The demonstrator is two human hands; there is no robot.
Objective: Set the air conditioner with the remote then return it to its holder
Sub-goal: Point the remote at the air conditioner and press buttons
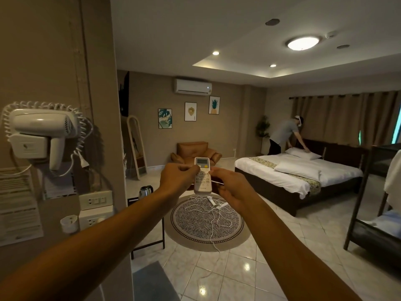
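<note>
Head view: both arms reach forward and the remote [202, 175] sits upright between the hands, held out at mid-frame with its small screen at the top and button rows below. The left hand [178, 178] grips its left edge with fingers curled in, and the right hand [227, 187] pinches its right edge; both are clamped on it. Far beyond, high on the back wall, hangs the air conditioner [192, 86], with nothing between it and the remote. Three pictures [190, 111] hang under it, and a brown armchair [193, 152] stands below, partly covered by the hands. Just past the remote lies a round rug [207, 222] on the tiled floor with a tangle of white cable [208, 210] on it. A kettle [145, 191] stands on a dark worktop [149, 242] to the left, mostly hidden by the left forearm. On the near left wall a hair dryer [41, 131] hangs in its cradle with a coiled cord, above sockets [95, 200] and a small white cup-like holder [69, 223]; what it is for cannot be told. The notices beside it are too blurred to read. To the right stands a bed [299, 172], where another person [284, 135] bends over a pillow. A bunk frame [377, 205] is cut off at the right edge.
</note>
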